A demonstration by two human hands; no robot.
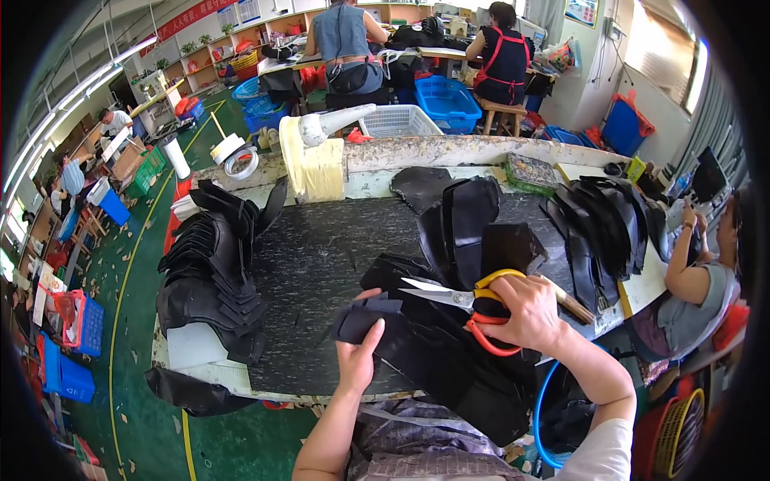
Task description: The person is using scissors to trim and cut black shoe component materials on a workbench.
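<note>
My right hand [531, 311] grips a pair of scissors [461, 299] by its yellow and red handles, with the blades slightly apart and pointing left. My left hand [358, 358] is closed on the edge of a black leather piece [370, 319], thumb on top; the folded end stands just left of the blade tips. Below and right of it a pile of black leather pieces [473, 377] hangs over the near edge of the worktable [321, 264]. More black pieces [457, 228] lie just beyond the scissors.
Overlapping black pieces [212, 272] lie at the table's left, another stack [597, 228] at its right. A yellowish roll [314, 168] stands at the far edge, near a clear box [529, 172]. A blue-rimmed basket [539, 417] is by my right side. A person [694, 297] sits at right; others work beyond.
</note>
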